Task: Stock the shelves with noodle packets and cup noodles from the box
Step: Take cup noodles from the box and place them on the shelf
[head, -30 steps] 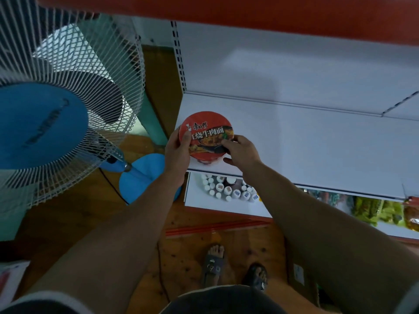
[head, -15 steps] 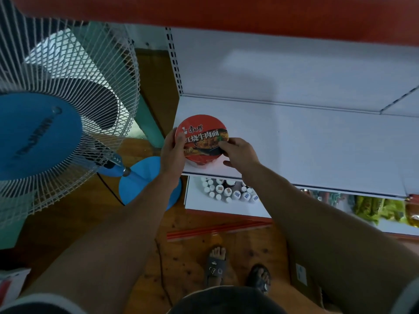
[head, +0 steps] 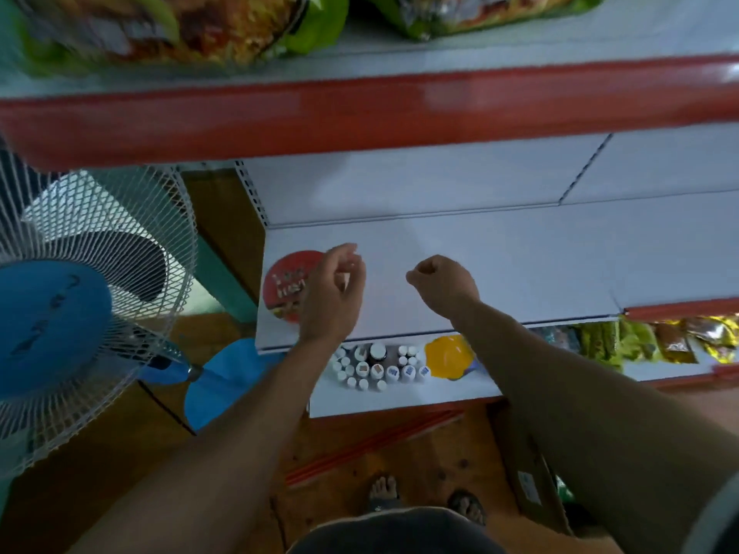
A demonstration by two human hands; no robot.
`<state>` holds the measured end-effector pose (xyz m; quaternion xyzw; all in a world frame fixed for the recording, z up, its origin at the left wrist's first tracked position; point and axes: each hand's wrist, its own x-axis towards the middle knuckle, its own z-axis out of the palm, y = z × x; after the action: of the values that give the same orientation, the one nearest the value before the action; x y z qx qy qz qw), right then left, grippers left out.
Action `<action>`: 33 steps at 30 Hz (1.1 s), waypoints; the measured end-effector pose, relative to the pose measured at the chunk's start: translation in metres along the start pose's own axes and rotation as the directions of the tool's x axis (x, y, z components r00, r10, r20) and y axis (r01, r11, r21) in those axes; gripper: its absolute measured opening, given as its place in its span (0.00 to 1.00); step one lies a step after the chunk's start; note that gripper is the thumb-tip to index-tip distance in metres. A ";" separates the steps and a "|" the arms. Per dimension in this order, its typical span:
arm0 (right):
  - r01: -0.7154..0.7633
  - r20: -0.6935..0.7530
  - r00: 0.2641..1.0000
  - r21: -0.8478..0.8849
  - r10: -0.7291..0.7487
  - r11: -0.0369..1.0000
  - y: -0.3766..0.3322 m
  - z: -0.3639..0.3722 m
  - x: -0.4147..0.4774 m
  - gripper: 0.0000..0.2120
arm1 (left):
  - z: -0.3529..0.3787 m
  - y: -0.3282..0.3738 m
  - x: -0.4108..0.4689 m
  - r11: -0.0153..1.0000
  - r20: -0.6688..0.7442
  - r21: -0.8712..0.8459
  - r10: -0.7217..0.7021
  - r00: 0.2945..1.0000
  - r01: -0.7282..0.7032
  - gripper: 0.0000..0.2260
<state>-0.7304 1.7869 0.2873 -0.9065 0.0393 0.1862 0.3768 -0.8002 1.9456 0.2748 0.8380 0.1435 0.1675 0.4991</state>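
Observation:
A red cup noodle (head: 286,285) with its printed lid facing up stands at the left end of the white middle shelf (head: 520,265). My left hand (head: 334,289) hovers just right of the cup and covers its right edge, fingers loosely curled and holding nothing. My right hand (head: 444,287) is over the bare shelf further right, apart from the cup, its fingers curled into a fist with nothing in it. Green noodle packets (head: 180,26) lie on the top shelf, blurred.
A blue and white standing fan (head: 80,305) is close on the left. The lower shelf holds several small bottles (head: 376,367), a yellow lid (head: 448,355) and snack packets (head: 680,337). A cardboard box (head: 532,485) stands on the wooden floor at the right, by my feet.
Both hands held the cup noodle at the shelf's front edge; now it stands on the shelf's left end and both hands have let go. The view has tilted upward.

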 end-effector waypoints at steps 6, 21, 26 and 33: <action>-0.102 -0.186 0.979 -0.095 0.083 0.990 0.053 -0.072 -0.027 0.12 | 0.071 0.045 -0.035 0.992 0.381 0.114 -0.090 0.920 0.049 0.07; -0.348 -0.270 0.914 -0.136 0.303 0.928 0.283 -0.226 -0.099 0.10 | 0.277 0.110 -0.173 0.896 0.790 0.420 -0.282 0.544 -0.146 0.08; -0.343 -0.190 0.930 -0.138 0.315 0.929 0.389 -0.274 -0.101 0.16 | 0.364 0.122 -0.237 0.843 0.769 0.525 -0.413 0.488 -0.115 0.10; -0.421 -0.075 0.907 -0.162 0.414 0.893 0.509 -0.299 -0.086 0.15 | 0.464 0.123 -0.305 0.779 0.725 0.626 -0.565 0.393 -0.037 0.10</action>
<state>-0.8261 1.2093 0.1721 -0.9098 0.2238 0.2478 0.2466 -0.8696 1.3989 0.1346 0.8638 0.0398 -0.4333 0.2541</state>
